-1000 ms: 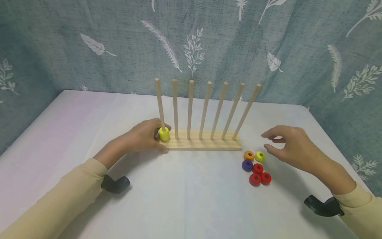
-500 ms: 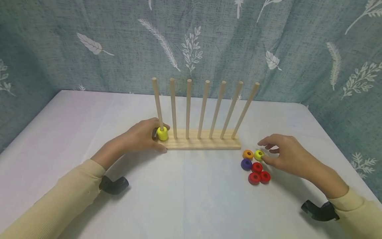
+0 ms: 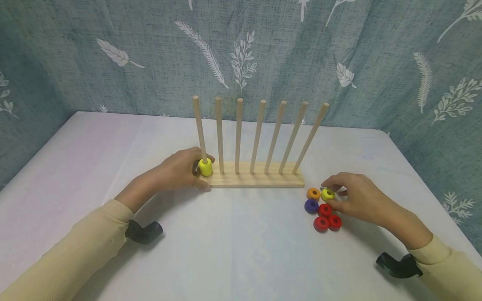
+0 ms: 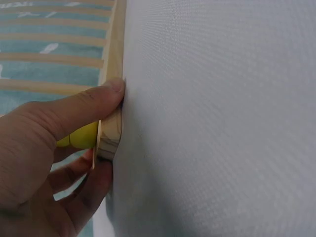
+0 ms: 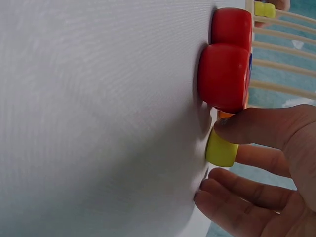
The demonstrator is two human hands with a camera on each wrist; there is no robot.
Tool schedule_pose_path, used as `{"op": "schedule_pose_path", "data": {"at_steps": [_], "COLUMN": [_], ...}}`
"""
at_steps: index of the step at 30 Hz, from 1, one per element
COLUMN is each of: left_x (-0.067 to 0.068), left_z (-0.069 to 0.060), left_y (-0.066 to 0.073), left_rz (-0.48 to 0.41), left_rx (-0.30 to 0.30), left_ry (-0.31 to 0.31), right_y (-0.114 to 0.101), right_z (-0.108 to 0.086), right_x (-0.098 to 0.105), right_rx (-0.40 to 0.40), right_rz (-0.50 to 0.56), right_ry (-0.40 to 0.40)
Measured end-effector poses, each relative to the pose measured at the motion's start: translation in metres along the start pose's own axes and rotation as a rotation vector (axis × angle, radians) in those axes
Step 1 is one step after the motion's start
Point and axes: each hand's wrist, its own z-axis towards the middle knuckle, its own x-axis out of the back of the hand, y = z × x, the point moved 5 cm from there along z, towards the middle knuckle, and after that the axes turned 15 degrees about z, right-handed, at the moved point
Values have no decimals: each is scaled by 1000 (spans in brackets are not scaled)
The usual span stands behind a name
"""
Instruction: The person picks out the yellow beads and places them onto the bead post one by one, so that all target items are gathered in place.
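A: State of the hands?

B: The left hand (image 3: pixel 178 170) grips the left end of the peg rack (image 3: pixel 250 180), thumb on its near edge. The right hand (image 3: pixel 355 195) pinches the yellow bead (image 5: pixel 222 150), thumb and forefinger on opposite sides.

A: Position of the bead?

B: On the tabletop (image 3: pixel 226 242), right of the rack, just beside the orange bead (image 3: pixel 309 194) and beyond the red beads (image 3: pixel 321 226).

A: Handling advice?

B: In my judgement: pinch squarely, leave the hole uncovered, lift straight up without nudging the neighbours, and hold the rack steady.

R hand (image 3: pixel 362 196) now at loose yel. bead (image 3: pixel 325 195)
Was apart earlier; thumb + finger now pinch it, nr rack's (image 3: pixel 256 180) R end.
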Motion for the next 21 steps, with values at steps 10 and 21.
{"op": "schedule_pose_path", "data": {"at_steps": [10,21], "left_x": [1,0], "left_z": [-1,1], "left_y": [0,0], "left_rz": [0,-2], "left_rx": [6,1], "left_ry": [-5,-4], "right_y": [1,0], "right_z": [3,3], "right_x": [-1,1], "right_rx": [25,35], "right_rz": [-36,-19], "right_ry": [2,-8]}}
